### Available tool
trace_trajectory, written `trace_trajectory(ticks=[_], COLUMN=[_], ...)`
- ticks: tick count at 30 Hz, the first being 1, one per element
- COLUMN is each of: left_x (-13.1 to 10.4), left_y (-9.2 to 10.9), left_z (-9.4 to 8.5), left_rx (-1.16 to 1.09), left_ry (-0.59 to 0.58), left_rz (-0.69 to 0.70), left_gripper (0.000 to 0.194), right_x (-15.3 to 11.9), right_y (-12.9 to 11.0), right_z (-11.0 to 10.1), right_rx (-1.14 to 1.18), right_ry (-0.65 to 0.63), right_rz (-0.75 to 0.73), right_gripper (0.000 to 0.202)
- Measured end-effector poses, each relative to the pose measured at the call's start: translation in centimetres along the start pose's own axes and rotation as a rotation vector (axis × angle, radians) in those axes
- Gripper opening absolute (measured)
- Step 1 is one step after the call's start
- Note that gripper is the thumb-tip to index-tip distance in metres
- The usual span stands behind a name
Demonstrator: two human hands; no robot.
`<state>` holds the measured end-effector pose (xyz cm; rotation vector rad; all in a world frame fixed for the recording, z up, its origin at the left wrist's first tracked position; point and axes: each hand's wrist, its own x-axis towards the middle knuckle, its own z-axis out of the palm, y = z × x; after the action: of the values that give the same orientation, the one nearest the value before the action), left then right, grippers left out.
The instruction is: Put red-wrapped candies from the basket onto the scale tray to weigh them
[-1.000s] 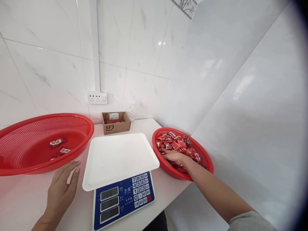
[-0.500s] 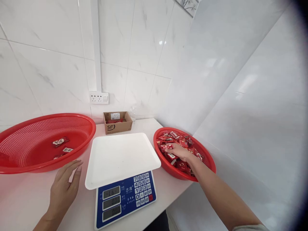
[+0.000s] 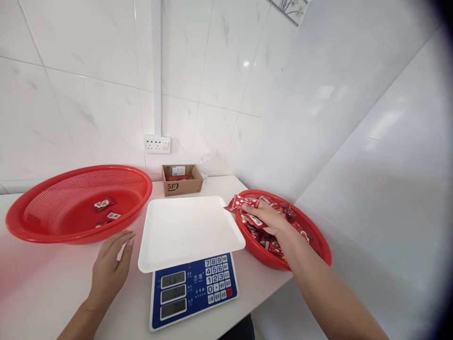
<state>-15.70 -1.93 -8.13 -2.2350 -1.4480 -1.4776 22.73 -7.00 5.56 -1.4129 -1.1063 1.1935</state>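
Note:
My right hand (image 3: 265,215) is closed on several red candy packets (image 3: 244,203) above the left rim of the right red basket (image 3: 323,245). More wrapped packets (image 3: 274,245) lie in that basket under the hand and forearm. My left hand (image 3: 113,262), fingers apart and holding nothing, hovers by the near rim of the larger left red basket (image 3: 76,238). Between the hands stands a digital scale (image 3: 194,293) with a bare white tray (image 3: 191,231) on top and a blue keypad panel. Inside the left basket are a few packets (image 3: 104,204).
An open cardboard box (image 3: 182,187) with red packets inside stands behind the scale against the tiled wall. Clear crinkled plastic (image 3: 204,165) is beside it. A wall socket (image 3: 157,144) is above the box. The white table's (image 3: 262,288) front edge runs below the right basket.
My right hand has lifted out of the pile and shifted towards the scale tray, with packets in its grip. The whole view has swung slightly left. My left hand keeps its pose.

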Motion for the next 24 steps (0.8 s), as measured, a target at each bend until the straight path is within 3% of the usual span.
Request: trace_trajectory(ticks=[6, 10, 19, 24], left_x=[0.1, 0.0, 0.0, 0.1], left_y=[0.2, 0.0, 0.0, 0.0], left_z=[-0.1, -0.2, -0.2, -0.3], left_rx=[-0.014, -0.012, -0.035, -0.037], left_ry=[0.022, 0.018, 0.025, 0.018], left_rz=[0.017, 0.000, -0.023, -0.030], left_gripper=[0.028, 0.027, 0.027, 0.026], right_x=[2.6, 3.9, 3.3, 2.9], right_y=[1.0, 2.4, 2.3, 1.5], right_z=[6.2, 8.8, 9.9, 9.5], right_rx=[0.019, -0.070, -0.598, -0.860], right_ry=[-0.160, -0.130, -0.100, -0.097], right_rz=[0.036, 0.012, -0.236, -0.245], right_gripper=[0.033, 0.032, 0.039, 0.046])
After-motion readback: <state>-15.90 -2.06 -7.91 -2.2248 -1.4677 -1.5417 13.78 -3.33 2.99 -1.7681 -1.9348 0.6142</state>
